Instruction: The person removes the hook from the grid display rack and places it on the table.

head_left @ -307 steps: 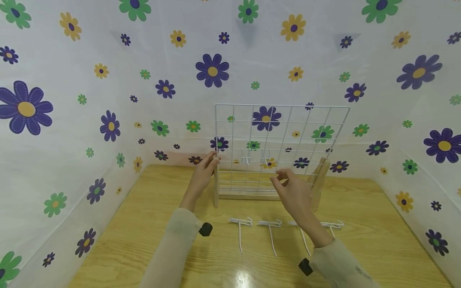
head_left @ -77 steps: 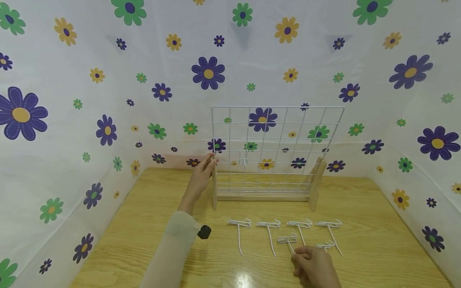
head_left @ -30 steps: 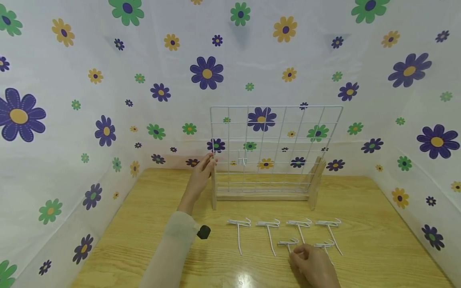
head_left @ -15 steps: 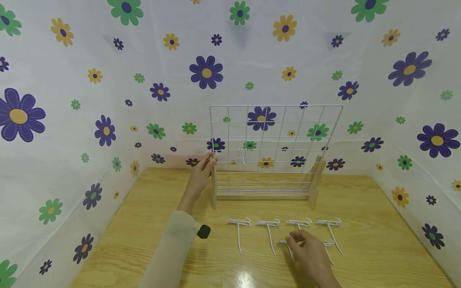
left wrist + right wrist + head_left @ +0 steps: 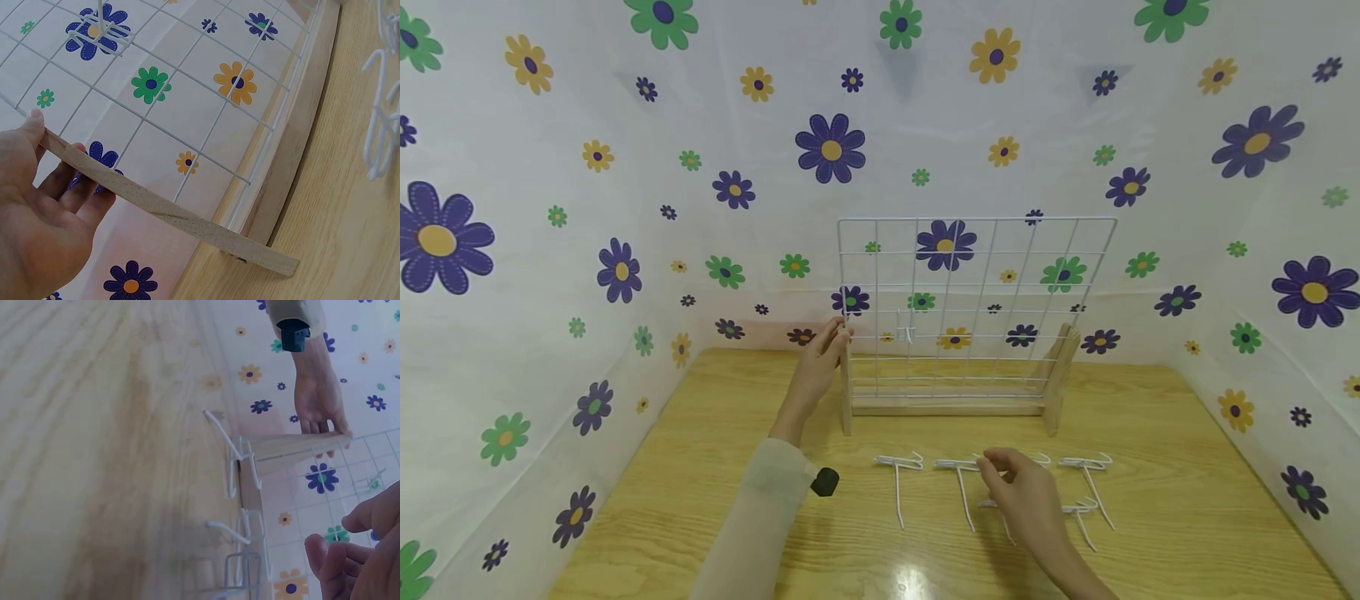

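A white wire grid point(image 5: 977, 219) stands upright in a wooden stand point(image 5: 947, 410). My left hand point(image 5: 815, 367) grips the stand's left side post point(image 5: 169, 215), thumb on the near side and fingers behind it. One white display hook point(image 5: 906, 335) hangs on the grid, left of centre. My right hand point(image 5: 1026, 504) is above the table with fingers loosely bent; the right wrist view shows a gap between thumb and fingers and nothing held. It partly covers a back-row hook and a front-row hook point(image 5: 990, 503). Another front-row hook point(image 5: 1078, 510) lies right of it.
White hooks line the back row before the stand: a left one point(image 5: 897, 463), another point(image 5: 957, 464) beside it, and a right one point(image 5: 1084, 463). Flower-printed cloth point(image 5: 910, 108) encloses the wooden table point(image 5: 700, 500) at the back and sides.
Ten seconds ago two hooks hung on the grid; one does now, and a front row of two lies on the table. My right hand released a hook there and moved up toward the grid.
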### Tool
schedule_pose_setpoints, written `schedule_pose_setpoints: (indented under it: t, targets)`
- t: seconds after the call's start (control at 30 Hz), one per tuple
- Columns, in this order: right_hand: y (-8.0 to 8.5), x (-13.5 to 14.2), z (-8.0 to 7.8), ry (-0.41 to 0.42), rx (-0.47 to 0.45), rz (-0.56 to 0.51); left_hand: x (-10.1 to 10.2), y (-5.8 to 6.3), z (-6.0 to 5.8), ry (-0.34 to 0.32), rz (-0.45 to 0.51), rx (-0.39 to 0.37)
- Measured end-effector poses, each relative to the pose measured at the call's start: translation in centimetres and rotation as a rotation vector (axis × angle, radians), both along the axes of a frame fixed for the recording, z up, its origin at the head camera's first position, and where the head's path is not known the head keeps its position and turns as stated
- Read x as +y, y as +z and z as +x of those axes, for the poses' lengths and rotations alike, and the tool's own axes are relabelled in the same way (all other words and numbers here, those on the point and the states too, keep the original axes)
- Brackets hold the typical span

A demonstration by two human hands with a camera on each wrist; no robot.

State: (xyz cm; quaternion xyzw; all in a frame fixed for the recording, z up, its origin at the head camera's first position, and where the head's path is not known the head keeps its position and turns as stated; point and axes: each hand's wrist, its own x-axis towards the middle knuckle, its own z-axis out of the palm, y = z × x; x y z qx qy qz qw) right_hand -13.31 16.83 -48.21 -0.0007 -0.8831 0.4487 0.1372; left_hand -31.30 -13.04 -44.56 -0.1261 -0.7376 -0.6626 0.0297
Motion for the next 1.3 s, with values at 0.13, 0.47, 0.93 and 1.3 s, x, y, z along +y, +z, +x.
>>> schedule_pose_setpoints:
  t: [0.13,0.47,0.93,1.3]
  targets:
    - [0.6,-0.5,-0.8,0.017,0.024,-0.008,0.0,-0.1,-0.1,-0.003,0.004,0.003]
    - [1.8,-1.2,-2.6,0.007,0.092,-0.024,0.1,0.0,0.0,-0.006,0.010,0.000]
    - [3.5,-2.3,-5.1,0.010,0.155,-0.036,0.0,0.0,0.1,-0.007,0.009,0.000]
    - [4.6,-3.6,-6.7,0.031,0.227,-0.036,-0.1,0.1,0.1,-0.023,0.017,-0.009]
